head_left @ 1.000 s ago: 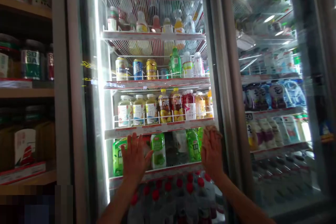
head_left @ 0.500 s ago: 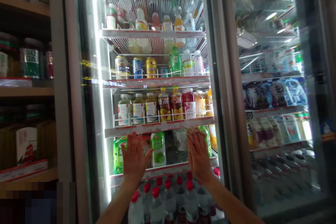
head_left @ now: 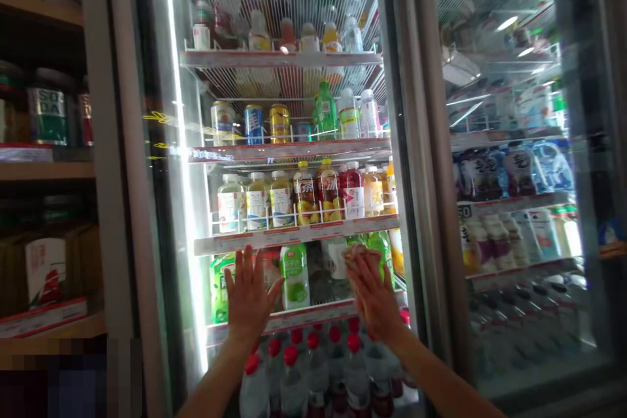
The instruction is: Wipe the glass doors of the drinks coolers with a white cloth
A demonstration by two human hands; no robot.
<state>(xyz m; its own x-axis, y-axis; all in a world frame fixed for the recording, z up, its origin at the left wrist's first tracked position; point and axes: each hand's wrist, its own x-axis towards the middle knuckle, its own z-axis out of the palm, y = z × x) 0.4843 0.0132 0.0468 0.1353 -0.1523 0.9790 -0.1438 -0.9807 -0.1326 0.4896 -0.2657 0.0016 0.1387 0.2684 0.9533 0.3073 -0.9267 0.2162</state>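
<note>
My left hand (head_left: 251, 294) is raised flat toward the glass door (head_left: 313, 95) of a lit drinks fridge, fingers spread, palm forward, with nothing in it. Under the fingers of my right hand (head_left: 375, 300) is a crumpled beige cloth (head_left: 362, 253), pressed toward the same glass. Most of the cloth is hidden behind the hand. Through the glass between my hands I see a green-and-white bottle (head_left: 294, 277). A green bottle (head_left: 382, 248) shows partly behind my right hand, and a green pack (head_left: 221, 290) stands behind the glass left of my left hand.
Bottles and cans fill the shelves behind the glass, with red-capped bottles (head_left: 290, 372) at the bottom. A metal door frame (head_left: 431, 163) divides this door from a second fridge door (head_left: 514, 104). Wooden shelves (head_left: 44, 172) with jars stand at the left.
My right hand has tilted more to the left with the cloth, its wrist shifting slightly right. My left hand stays almost in place. The view has shifted slightly.
</note>
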